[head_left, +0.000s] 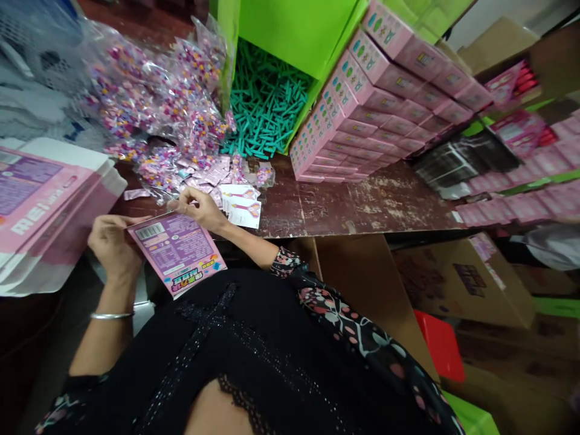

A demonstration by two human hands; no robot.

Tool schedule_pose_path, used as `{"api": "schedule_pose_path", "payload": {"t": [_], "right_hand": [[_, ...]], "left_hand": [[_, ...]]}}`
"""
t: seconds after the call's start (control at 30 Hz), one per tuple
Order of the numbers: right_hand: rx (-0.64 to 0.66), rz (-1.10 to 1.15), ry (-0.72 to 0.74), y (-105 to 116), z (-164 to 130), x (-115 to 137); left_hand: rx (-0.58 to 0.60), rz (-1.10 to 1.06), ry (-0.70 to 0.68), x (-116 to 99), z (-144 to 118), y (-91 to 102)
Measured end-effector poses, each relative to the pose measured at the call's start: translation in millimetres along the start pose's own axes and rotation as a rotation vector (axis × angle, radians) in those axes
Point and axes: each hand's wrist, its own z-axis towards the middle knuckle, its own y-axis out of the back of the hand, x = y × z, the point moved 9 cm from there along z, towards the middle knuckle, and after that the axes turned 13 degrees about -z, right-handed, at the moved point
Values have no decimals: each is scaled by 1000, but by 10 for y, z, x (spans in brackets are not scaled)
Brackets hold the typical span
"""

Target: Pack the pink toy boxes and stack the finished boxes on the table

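Observation:
A pink carton (179, 251) with a purple printed back and a barcode is held close to my body, below the table edge. My left hand (113, 244) grips its upper left corner, thumb along the top edge. At the top right edge, my right hand (199, 208) has its fingers pinched together on the carton. Just beyond my hands lie clear bags of small colourful beads (158, 166), pink sachets (212, 172) and white cards (244, 211) printed with a pink wand-like design.
A stack of flat pink and white cartons (49, 223) stands at left. Behind is a green bin of teal pen-like sticks (267, 103). Pink boxes (357, 121) are piled on the worn brown table (335, 208). Brown cardboard boxes (466, 278) and a red plastic piece (439, 346) are at right.

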Motion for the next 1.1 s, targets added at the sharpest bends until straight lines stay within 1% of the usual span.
{"api": "schedule_pose_path", "payload": {"t": [0.1, 0.17, 0.23, 0.3, 0.37, 0.43, 0.53, 0.6, 0.7, 0.77, 0.83, 0.93, 1.03, 1.1], "right_hand": [[228, -70, 92, -68, 54, 141], [412, -82, 142, -116, 45, 224], [547, -101, 173, -128, 30, 284], [598, -126, 188, -106, 45, 332], [611, -144, 200, -96, 68, 382], [621, -161, 209, -110, 74, 413], [628, -204, 224, -119, 40, 377], [635, -236, 264, -100, -29, 324], [634, -317, 321, -44, -177, 243], [604, -398, 300, 3, -251, 198], [575, -473, 257, 26, -292, 194], [573, -498, 243, -15, -318, 278], [555, -385, 253, -38, -330, 368], [517, -274, 185, 8, -364, 317]], "left_hand": [[192, -40, 223, -69, -4, -71], [275, -9, 302, -192, -62, -87], [308, 23, 293, -333, -112, -104], [298, 14, 224, -447, -132, -126], [270, -7, 162, -494, -139, -140], [256, -13, 141, -484, -152, -144], [292, -7, 140, -461, -201, -134], [385, 0, 114, -480, -261, -147], [574, 38, 52, -509, -384, -184], [634, 64, 45, -485, -441, -174], [631, 87, 82, -438, -472, -150], [570, 112, 161, -401, -520, -121], [514, 83, 178, -452, -586, -100], [443, 75, 130, -498, -582, -38]]}}
